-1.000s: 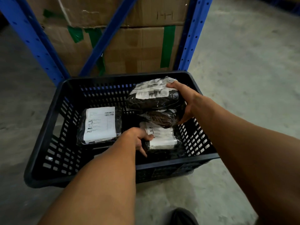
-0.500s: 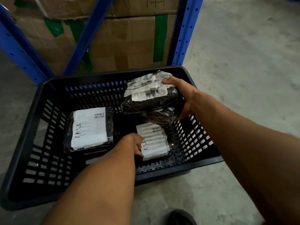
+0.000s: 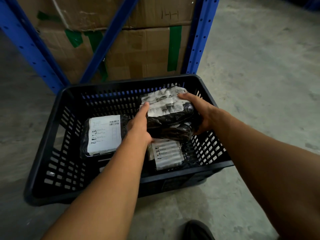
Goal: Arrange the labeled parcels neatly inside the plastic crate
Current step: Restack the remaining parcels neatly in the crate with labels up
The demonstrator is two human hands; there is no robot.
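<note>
Parcels held between both hands form a small stack (image 3: pixel 168 116) at the back right of the black plastic crate (image 3: pixel 57 122), above a labeled parcel (image 3: pixel 167 153) lying on its floor. The left hand (image 3: pixel 139 127) closes on the stack's left side and the right hand (image 3: pixel 197 110) on its right side, probably to keep both packs aligned. Another parcel (image 3: pixel 103 134) lies flat at the left, label up, apart from them.
</note>
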